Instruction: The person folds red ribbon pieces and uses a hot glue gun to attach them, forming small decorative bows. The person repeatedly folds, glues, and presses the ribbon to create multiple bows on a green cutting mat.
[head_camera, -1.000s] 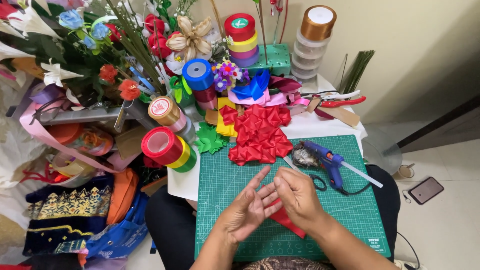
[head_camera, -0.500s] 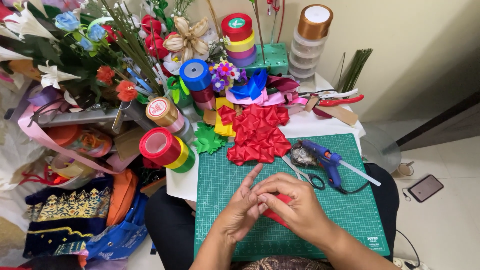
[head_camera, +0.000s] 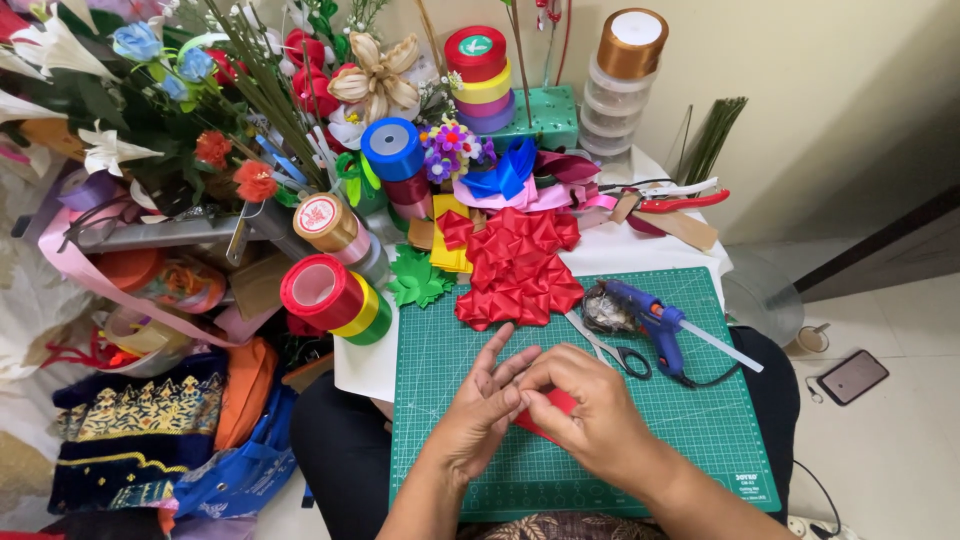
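Both my hands meet over the green cutting mat (head_camera: 440, 350). My left hand (head_camera: 480, 415) and my right hand (head_camera: 585, 405) pinch a small piece of red ribbon (head_camera: 548, 410) between their fingertips; most of the piece is hidden under my right hand. Just beyond my hands lies a pile of folded red ribbon petals (head_camera: 515, 265) at the mat's far edge. A blue glue gun (head_camera: 645, 320) and small scissors (head_camera: 610, 350) rest on the mat to the right of my hands.
Stacked ribbon rolls (head_camera: 335, 295) stick out at the left of the mat, more rolls (head_camera: 478, 75) stand at the back. Artificial flowers (head_camera: 240, 90) fill the far left. Red-handled pliers (head_camera: 680, 200) lie at the back right. A phone (head_camera: 850, 375) is on the floor.
My hands have closed together over the red ribbon piece, and my right hand now covers more of it. Everything else on the table is unchanged.
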